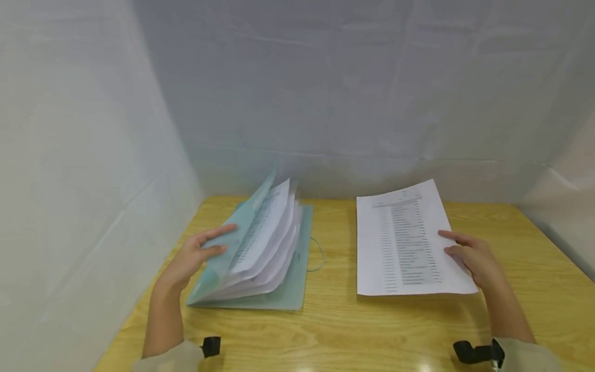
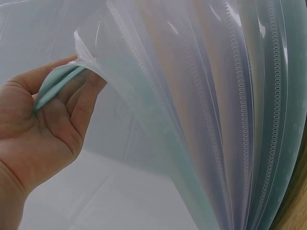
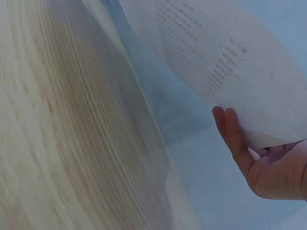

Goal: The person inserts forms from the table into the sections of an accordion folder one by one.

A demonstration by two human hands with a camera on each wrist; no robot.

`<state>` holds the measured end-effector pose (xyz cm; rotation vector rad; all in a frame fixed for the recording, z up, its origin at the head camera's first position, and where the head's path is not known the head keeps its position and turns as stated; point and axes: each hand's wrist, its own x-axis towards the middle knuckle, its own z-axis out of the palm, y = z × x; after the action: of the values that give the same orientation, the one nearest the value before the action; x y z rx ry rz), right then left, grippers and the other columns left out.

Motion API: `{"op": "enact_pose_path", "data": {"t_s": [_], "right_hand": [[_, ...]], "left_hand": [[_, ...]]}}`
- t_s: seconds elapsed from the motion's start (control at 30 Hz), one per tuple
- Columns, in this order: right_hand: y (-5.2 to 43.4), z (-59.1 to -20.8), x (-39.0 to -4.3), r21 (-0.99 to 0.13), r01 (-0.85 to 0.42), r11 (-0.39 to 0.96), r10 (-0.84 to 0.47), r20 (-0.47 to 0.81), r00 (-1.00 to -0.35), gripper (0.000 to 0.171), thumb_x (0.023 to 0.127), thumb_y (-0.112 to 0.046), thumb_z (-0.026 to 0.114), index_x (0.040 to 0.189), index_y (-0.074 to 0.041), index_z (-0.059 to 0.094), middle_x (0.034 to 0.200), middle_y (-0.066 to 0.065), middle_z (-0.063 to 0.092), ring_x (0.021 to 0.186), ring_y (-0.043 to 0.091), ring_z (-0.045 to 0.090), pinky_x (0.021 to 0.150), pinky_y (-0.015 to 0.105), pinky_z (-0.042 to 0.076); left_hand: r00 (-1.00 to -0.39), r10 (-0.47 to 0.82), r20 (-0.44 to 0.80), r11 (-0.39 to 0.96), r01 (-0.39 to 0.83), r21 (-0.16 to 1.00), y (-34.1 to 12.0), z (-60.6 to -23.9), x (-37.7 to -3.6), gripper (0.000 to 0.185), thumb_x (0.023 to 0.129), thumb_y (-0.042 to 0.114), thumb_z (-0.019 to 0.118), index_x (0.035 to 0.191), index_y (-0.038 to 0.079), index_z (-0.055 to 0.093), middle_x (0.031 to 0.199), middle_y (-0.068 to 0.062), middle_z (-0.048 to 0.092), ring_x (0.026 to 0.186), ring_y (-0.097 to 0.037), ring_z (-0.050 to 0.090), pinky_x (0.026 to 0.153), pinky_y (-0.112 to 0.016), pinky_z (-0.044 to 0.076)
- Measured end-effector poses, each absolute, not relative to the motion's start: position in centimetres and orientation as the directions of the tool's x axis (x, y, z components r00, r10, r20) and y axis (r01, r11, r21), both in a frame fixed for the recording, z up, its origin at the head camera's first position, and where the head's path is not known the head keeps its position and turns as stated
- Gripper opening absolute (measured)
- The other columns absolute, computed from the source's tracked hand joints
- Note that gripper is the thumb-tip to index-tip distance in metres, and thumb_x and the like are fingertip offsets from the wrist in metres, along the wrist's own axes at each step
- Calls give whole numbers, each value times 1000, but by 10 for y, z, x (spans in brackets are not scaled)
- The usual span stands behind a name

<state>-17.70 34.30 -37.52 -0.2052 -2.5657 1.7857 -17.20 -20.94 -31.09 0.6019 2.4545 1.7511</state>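
Note:
On the left of the table lies a pale teal display folder (image 1: 304,268), its front cover lifted at a slant. My left hand (image 1: 188,258) pinches the cover's left side in the head view. In the left wrist view, that hand (image 2: 48,129) has a curled teal edge between thumb and fingers, and several clear pocket pages (image 2: 206,110) fan out beside it. Printed sheets (image 1: 267,227) show inside the folder. To the right, my right hand (image 1: 479,261) holds a printed paper sheet (image 1: 409,243) by its right edge, raised over the table and slightly bowed.
A thin teal elastic cord (image 1: 321,256) loops out from the folder's right edge onto the wooden table (image 1: 334,330). White sheeting (image 1: 325,103) hangs behind the table and along both sides. Black wrist mounts (image 1: 211,346) show near both sleeves.

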Motion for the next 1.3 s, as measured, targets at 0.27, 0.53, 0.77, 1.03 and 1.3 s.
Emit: {"op": "enact_pose_path", "data": {"t_s": [0.27, 0.53, 0.77, 1.03, 1.3], "right_hand": [[320, -370, -184, -931, 117, 345, 96, -89, -991, 51, 91, -8, 49, 140, -1, 36, 135, 30, 33, 88, 20, 54, 68, 28, 48], [302, -367, -190, -950, 127, 286, 77, -109, -991, 50, 91, -8, 49, 140, -3, 37, 133, 28, 36, 83, 19, 56, 67, 30, 49], [288, -364, -195, -958, 131, 256, 61, -119, -991, 50, 91, -9, 50, 140, -4, 39, 131, 26, 38, 82, 19, 57, 67, 30, 49], [271, -365, -201, -963, 119, 243, 32, -114, -993, 48, 89, -4, 49, 137, -2, 42, 128, 26, 42, 82, 20, 57, 67, 30, 49], [256, -366, -209, -966, 85, 242, 4, -87, -996, 47, 87, -1, 50, 134, 1, 45, 126, 27, 44, 82, 21, 57, 67, 30, 49]], "left_hand": [[-921, 351, 169, 282, 276, 919, -209, -311, -173, 44, 91, 8, 55, 133, -2, 46, 140, -14, 37, 134, -29, 16, 101, -58, 12], [-922, 349, 168, 289, 276, 917, -208, -309, -173, 43, 91, 7, 56, 133, -2, 47, 140, -15, 37, 134, -29, 16, 101, -58, 12], [-919, 353, 174, 295, 286, 912, -208, -308, -173, 43, 91, 7, 55, 132, -2, 47, 140, -15, 37, 134, -30, 17, 102, -57, 13], [-918, 357, 172, 295, 286, 912, -208, -308, -173, 43, 91, 6, 55, 133, -2, 46, 141, -16, 36, 134, -30, 16, 102, -57, 12], [-916, 357, 181, 292, 294, 910, -209, -308, -174, 43, 91, 7, 55, 133, -1, 47, 140, -15, 37, 133, -29, 17, 102, -56, 13]]}}
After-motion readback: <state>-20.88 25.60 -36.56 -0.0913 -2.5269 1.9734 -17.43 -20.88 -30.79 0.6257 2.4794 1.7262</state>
